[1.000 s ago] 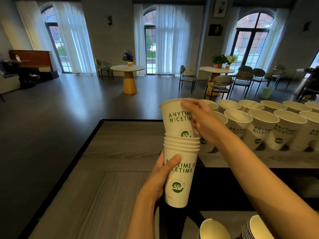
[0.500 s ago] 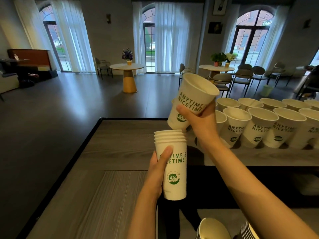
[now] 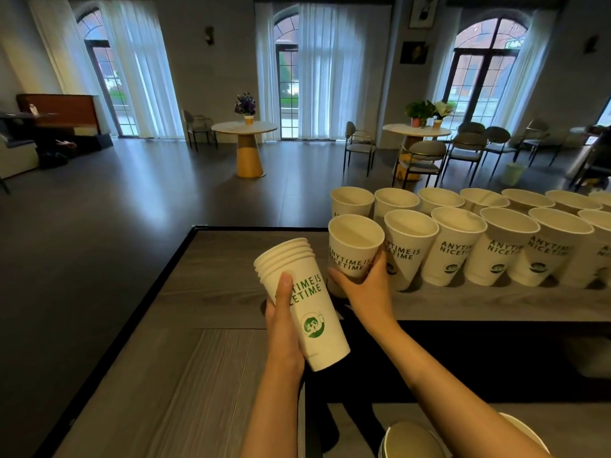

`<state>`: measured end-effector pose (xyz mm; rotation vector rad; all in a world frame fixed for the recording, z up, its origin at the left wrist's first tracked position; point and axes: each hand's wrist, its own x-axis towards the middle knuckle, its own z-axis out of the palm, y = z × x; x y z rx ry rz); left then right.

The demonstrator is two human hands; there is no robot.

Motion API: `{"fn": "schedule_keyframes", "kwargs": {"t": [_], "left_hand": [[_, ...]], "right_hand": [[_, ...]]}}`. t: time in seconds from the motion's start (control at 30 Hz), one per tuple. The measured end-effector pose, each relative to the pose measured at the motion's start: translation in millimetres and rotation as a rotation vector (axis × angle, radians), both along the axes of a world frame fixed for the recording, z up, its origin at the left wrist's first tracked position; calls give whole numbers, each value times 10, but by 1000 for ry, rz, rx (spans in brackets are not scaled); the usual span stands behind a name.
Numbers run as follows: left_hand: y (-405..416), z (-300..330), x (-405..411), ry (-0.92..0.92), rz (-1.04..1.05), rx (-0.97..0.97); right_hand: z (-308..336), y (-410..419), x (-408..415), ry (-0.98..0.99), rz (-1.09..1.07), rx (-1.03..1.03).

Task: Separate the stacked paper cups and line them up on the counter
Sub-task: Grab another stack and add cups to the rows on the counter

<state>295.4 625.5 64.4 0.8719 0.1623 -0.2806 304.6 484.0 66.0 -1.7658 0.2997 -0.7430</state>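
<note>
My left hand grips a stack of several white paper cups with green lettering, tilted to the left above the counter. My right hand holds a single cup low down, upright, at the left end of the front row of cups. Whether its base touches the counter is hidden by my hand. Behind it stands a second row of cups, all upright with open mouths up.
The counter's black edge runs along the left, with the floor below. More stacked cups sit at the bottom right under my right forearm. Round tables and chairs stand far off in the room.
My right hand pulled the top cup off the stack, swung it right and lowered it upright to the front row's left end. The stack in my left hand tilted left.
</note>
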Motion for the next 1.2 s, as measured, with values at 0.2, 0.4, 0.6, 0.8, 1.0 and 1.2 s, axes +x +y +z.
{"fn": "schedule_keyframes", "kwargs": {"t": [0.2,0.4,0.6,0.8,1.0,1.2], "left_hand": [[-36,27,-33,-26,-31,17],[-81,50,-86,-114,-61,67],[-86,88,-122,-168,-75,101],[-86,99,-140,-188,-75,116],[-93,93,-129,-180,-63,109],[-23,161,-121,-177,-47,96]], "right_hand": [[-166,-60,58,92,-14,37],[-152,-83,130,133,-106,-15],[-181,-74,163,151,-143,-46],[-191,-74,161,178,-181,-65],[-202,-48,66,192,-183,-85],[-132,69,-236,153,-192,27]]}}
